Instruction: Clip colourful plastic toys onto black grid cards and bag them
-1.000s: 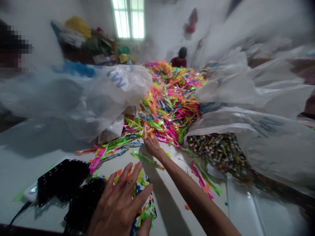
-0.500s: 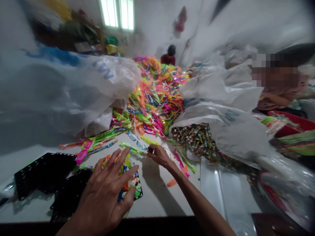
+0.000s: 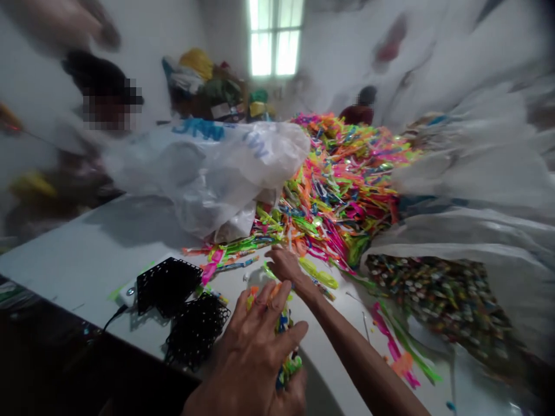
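Observation:
My left hand (image 3: 262,341) is spread with its palm down over a heap of small coloured plastic parts (image 3: 289,367). The hand hides most of that heap. Farther out, my right hand (image 3: 286,268) reaches left across the white table, its fingers extended and slightly apart. Beside its fingertips lies a pale green strip (image 3: 267,269); I cannot make out whether they touch. A yellow-green plastic piece (image 3: 321,273) rests just right of that wrist. Pink plastic glasses (image 3: 212,266) lie to the left, by a blue pen-like stick (image 3: 238,263).
Black perforated trays (image 3: 169,286) lie left on the white table (image 3: 108,231). A big pile of neon plastic pieces (image 3: 333,190) rises behind, between translucent bags (image 3: 208,173). Small dark multicoloured pieces (image 3: 433,289) spill at right. Other people sit at the back and left.
The view has turned left, bringing another person and the table's left edge into sight. My right hand has moved left over the table, and its pinched fingers have opened out. My left hand remains spread over the heap.

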Demonstrator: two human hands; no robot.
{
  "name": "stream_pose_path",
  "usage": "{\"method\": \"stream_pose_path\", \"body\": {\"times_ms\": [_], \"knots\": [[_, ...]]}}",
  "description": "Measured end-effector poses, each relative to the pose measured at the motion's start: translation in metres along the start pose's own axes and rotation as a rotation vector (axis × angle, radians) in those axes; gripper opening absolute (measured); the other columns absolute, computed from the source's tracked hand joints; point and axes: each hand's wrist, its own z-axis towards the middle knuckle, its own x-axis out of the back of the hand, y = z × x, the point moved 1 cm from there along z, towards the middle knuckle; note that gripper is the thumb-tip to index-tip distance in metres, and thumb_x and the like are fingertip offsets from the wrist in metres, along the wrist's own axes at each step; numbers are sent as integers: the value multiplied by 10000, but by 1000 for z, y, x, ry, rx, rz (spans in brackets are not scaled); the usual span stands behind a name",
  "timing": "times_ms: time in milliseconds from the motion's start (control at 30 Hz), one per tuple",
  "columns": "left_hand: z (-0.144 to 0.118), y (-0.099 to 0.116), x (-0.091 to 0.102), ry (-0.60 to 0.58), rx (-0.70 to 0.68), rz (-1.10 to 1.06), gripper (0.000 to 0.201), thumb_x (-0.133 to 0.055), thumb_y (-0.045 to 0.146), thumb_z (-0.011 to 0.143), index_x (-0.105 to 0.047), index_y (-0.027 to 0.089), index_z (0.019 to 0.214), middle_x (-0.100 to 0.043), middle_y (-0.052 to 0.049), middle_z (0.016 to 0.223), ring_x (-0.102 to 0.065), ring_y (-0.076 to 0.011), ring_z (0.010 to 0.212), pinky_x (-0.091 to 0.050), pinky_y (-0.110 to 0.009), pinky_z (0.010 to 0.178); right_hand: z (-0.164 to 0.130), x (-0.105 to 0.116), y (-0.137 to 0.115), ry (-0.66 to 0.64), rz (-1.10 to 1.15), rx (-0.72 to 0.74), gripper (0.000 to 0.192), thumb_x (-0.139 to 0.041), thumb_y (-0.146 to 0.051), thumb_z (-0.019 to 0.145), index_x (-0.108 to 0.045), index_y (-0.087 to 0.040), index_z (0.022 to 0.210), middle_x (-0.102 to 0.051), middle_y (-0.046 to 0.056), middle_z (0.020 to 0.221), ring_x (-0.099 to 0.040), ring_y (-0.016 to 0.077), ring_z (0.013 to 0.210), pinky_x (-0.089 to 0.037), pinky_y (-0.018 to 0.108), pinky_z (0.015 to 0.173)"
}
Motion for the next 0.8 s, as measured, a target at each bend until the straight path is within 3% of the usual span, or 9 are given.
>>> {"method": "stream_pose_path", "body": {"times_ms": [100, 167, 267, 333, 467, 567, 667, 800], "knots": [[-1, -3, -6, 11, -6, -15, 468, -577, 474, 778, -538, 368, 1232, -337, -111, 1475, -365, -350, 1323, -368, -624, 993, 32, -16, -29, -64, -2, 188, 301, -478, -118, 854, -614, -212, 1104, -621, 61, 1134, -571, 185, 985, -379, 250, 747], [-2, -4, -9, 26, -18, -6, 458, -554, 478, 797, -526, 367, 1240, -300, -103, 1494, -348, -342, 1335, -355, -620, 1005, 41, -28, -35, -98, -42, 210, 295, -425, -84, 866, -627, -186, 1055, -628, 74, 1091, -581, 186, 940, -375, 258, 727], [-4, -2, -10, 65, -16, -2, 457, -557, 488, 790, -534, 353, 1227, -275, -102, 1505, -335, -325, 1346, -347, -592, 1028, 37, -34, -29, -120, -70, 196, 286, -401, -51, 851, -632, -151, 987, -635, 100, 1032, -590, 191, 875, -364, 275, 697], [-3, -1, -9, 83, -1, -3, 454, -566, 484, 775, -549, 346, 1208, -310, -100, 1491, -353, -321, 1338, -362, -581, 1022, 23, -27, -18, -134, -85, 176, 237, -437, -72, 829, -628, -140, 952, -643, 106, 973, -591, 190, 820, -352, 278, 666], [-2, 0, -4, 94, -24, 47, 441, -529, 387, 784, -545, 337, 1222, -376, -98, 1456, -397, -316, 1312, -411, -577, 974, -26, 1, 16, -118, -39, 64, 162, -546, -179, 765, -613, -152, 911, -649, 77, 845, -571, 186, 739, -296, 262, 582], [-3, 0, -4, 107, -83, 126, 464, -504, 336, 794, -528, 306, 1256, -336, -117, 1474, -360, -313, 1337, -409, -570, 971, -77, 12, 40, -44, 147, -111, 167, -571, -178, 705, -596, -168, 869, -630, 40, 780, -537, 159, 684, -271, 242, 556], [-5, -2, -7, 117, -101, 173, 476, -468, 350, 832, -480, 324, 1307, -301, -97, 1496, -336, -301, 1352, -393, -563, 980, -134, 4, 53, 15, 373, -227, 113, -543, -141, 689, -575, -162, 795, -594, 12, 708, -501, 130, 629, -285, 225, 559], [-5, -6, -10, 101, -117, 158, 434, -402, 374, 870, -503, 343, 1291, -329, -62, 1489, -342, -303, 1347, -338, -576, 1005, -198, -20, 47, 88, 640, -366, 117, -513, -126, 672, -572, -164, 766, -550, -12, 642, -473, 119, 592, -288, 214, 539]]}}
